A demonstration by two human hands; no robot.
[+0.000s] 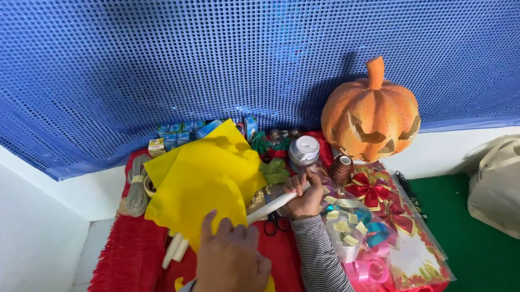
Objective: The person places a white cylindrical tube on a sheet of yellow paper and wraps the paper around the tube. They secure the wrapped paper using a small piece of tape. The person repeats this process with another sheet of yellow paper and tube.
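A white stick is being gripped near its upper end by the right hand, whose fingers are clenched around it; the stick is lying slanted over the red cloth covering the table. Its lower part is being hidden under a yellow felt sheet, which is being pressed and pinched at its lower edge by the left hand. Two further white sticks are showing from beneath the sheet on the left. Black scissors are lying just beside the right hand. Behind that hand a silver-topped jar and a brown thread spool are standing. Packets of ribbon bows are lying to the right, and an orange carved pumpkin is standing behind them, against the blue sequinned backdrop.
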